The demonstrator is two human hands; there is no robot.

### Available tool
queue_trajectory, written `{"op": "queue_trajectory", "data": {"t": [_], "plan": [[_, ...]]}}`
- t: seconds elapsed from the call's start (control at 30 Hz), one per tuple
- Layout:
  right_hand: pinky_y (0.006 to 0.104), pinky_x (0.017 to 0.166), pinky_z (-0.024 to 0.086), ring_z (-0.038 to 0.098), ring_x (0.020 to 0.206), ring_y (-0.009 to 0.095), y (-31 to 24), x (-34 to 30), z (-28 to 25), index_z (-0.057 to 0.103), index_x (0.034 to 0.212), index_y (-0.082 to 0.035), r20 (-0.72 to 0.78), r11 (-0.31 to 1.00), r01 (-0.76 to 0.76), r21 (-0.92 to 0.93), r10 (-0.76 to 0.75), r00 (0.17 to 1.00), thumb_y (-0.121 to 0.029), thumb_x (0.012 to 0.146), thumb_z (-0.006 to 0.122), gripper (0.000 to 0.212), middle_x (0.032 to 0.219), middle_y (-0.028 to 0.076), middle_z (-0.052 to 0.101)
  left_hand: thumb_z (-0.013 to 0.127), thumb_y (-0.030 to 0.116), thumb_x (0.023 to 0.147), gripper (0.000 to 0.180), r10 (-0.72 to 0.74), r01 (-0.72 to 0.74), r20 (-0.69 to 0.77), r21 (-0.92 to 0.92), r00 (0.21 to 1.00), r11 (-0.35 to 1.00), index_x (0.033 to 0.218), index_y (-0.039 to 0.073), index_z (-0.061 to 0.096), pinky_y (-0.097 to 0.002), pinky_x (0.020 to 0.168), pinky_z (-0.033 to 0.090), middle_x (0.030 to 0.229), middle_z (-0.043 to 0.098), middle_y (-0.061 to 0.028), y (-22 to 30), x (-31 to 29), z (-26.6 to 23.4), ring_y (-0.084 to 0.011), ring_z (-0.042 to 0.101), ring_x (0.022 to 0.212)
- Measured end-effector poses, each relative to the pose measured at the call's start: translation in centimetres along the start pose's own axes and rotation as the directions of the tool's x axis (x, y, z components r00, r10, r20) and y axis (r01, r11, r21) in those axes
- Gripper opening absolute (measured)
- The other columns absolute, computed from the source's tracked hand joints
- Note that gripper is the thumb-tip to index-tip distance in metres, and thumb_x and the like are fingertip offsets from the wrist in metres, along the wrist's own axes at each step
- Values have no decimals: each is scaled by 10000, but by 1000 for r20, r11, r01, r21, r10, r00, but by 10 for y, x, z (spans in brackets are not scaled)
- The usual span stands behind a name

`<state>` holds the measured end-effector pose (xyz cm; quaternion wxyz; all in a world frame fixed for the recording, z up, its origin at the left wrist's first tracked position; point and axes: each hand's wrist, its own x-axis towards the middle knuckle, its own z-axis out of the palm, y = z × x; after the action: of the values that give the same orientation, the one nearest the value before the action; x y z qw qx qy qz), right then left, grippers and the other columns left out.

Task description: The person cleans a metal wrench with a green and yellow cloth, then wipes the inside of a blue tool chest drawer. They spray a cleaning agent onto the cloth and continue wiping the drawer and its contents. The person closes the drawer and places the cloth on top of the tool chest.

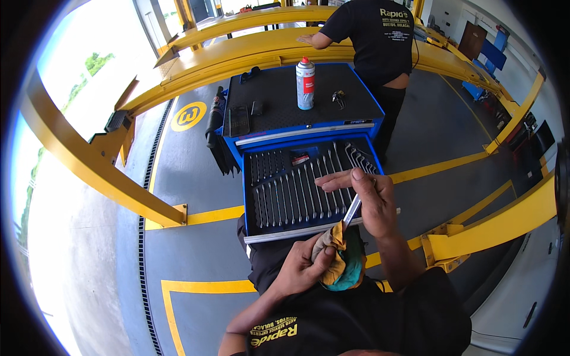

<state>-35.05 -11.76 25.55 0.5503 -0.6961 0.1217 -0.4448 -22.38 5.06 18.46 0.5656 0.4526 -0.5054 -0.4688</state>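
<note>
Wrench (pixel 352 211) in the right hand (pixel 368 193), gripped near its upper end with the index finger stretched out toward nine o'clock, slants down to the left hand (pixel 306 266). That hand is closed around a yellow and teal rag (pixel 341 261) pressed against the tool's lower end. Both hands hover over the open drawer (pixel 252 196) of a blue tool cart (pixel 368 113), rows of wrenches (pixel 291 196) lying inside. At twelve o'clock a spray can (pixel 305 83) stands on the cart top, another person (pixel 380 41) beyond it.
</note>
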Motion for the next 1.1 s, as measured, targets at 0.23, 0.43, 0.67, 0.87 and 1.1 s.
{"op": "queue_trajectory", "data": {"t": [0.23, 0.43, 0.67, 0.87, 1.1], "plan": [[430, 1097, 572, 717, 1298, 325, 18, -37, 28, 756, 1219, 63, 395, 934, -320, 158, 237, 887, -344, 1208, 423, 527, 1298, 226, 766, 596, 278, 1160, 401, -6, -3, -55, -163, 998, 987, 1405, -39, 598, -281, 938, 533, 1189, 713, -36, -28, -17, -15, -95, 660, 1051], [401, 1038, 541, 619, 1296, 262, 14, -50, 32, 564, 1502, -3, -42, 929, 177, -323, -201, 979, -147, 1088, 658, 448, 1387, 196, 587, 576, 140, 1155, 455, 70, -251, -421, -392, 904, 885, 1567, -9, 452, -334, 1017, 564, 1361, 671, -94, -2, 14, -13, -158, 695, 1154], [395, 772, 615, 732, 897, 265, 24, -91, 63, 620, 1179, -33, 133, 855, 367, -367, -342, 930, -87, 923, 853, 351, 1053, 114, 678, 564, 464, 1160, 437, -8, -372, -700, -390, 714, 842, 1326, 63, 620, -274, 784, 606, 1034, 702, -30, -27, 14, -48, -120, 719, 862], [415, 854, 618, 727, 1025, 313, 28, -85, 69, 618, 1300, -19, 155, 813, 344, -470, -308, 939, -89, 923, 844, 445, 1168, 148, 670, 565, 415, 1164, 408, 56, -409, -577, -504, 815, 761, 1358, 60, 609, -301, 776, 621, 1084, 703, -83, -13, 25, -46, -155, 727, 920], [423, 851, 603, 706, 1067, 341, 40, -87, 67, 593, 1382, -28, -2, 767, 299, -567, -364, 931, 13, 882, 835, 557, 1223, 189, 638, 567, 267, 1160, 301, 28, -430, -659, -458, 752, 778, 1364, 47, 583, -310, 779, 601, 1090, 697, -107, -1, 37, -25, -180, 701, 950]]}}
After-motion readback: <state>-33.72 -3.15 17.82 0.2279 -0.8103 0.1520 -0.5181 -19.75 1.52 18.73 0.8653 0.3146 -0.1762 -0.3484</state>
